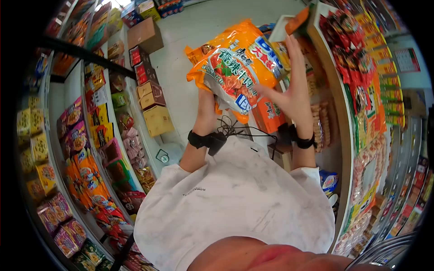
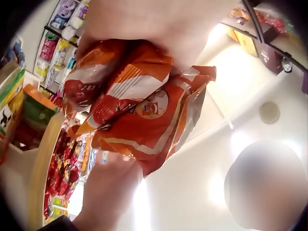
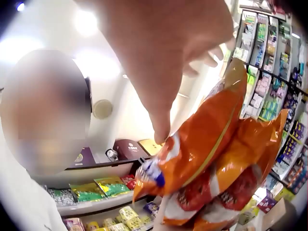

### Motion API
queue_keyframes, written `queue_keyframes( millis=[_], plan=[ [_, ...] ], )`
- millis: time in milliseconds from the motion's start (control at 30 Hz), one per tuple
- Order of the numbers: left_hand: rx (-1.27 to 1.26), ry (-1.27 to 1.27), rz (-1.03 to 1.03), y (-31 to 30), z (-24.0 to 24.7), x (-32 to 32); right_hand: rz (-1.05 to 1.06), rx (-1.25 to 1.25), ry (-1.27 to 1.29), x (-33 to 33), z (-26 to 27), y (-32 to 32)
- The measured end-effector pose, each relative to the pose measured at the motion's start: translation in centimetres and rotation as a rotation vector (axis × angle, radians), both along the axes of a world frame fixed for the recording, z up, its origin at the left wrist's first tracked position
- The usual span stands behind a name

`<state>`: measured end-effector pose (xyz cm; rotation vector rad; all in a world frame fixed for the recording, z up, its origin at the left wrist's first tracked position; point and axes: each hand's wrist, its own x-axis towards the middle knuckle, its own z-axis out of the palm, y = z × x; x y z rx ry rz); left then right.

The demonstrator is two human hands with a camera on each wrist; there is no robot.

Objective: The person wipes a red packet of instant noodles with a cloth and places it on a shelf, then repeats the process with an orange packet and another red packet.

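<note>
A few orange instant noodle packets are stacked in front of my chest, the top one printed with large Chinese characters. My left hand holds the stack from its near left side, its fingers mostly hidden under the packets. The left wrist view shows several glossy orange packets bunched against that hand. My right hand is at the stack's right side, fingers straight and spread from the thumb. In the right wrist view its thumb tip reaches the edge of the upper packet.
Shelves of bagged snacks and noodles line the left side. On the right, a shelf carries red and orange packets. Cardboard boxes stand along the floor at left, and black cables show close to my waist.
</note>
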<state>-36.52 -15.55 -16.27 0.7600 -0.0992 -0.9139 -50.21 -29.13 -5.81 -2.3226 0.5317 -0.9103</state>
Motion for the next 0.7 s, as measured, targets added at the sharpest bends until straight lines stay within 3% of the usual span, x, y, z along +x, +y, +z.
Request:
queue_keyframes(
  millis=[33,100,200,300,433,467,567,700],
  plan=[
    [-0.007,0.01,0.034,1.0,0.0,1.3,0.032,0.11,0.022,1.4,-0.2,-0.2],
    [0.011,-0.026,0.027,3.6,-1.2,4.0,0.204,0.723,0.035,4.7,-1.3,-0.5],
    [-0.069,-0.133,0.167,5.4,0.3,7.1,0.345,0.839,0.221,8.5,-3.1,-1.5],
    [0.045,-0.209,0.311,8.1,3.6,10.9,0.423,0.95,-0.054,11.6,-3.9,-0.2],
    [-0.109,-0.077,0.47,12.0,3.8,15.1,0.233,1.125,-0.361,16.1,-4.4,-0.1],
    [-0.107,-0.083,0.47,12.8,3.1,16.1,0.163,1.032,-0.418,17.8,-4.8,0.2],
    [-0.097,-0.09,0.514,13.1,3.5,17.3,0.064,0.827,-0.259,22.6,-7.7,1.0],
    [-0.091,-0.001,0.517,12.5,3.7,19.3,0.364,1.038,-0.132,29.4,-10.1,4.2]
  ],
)
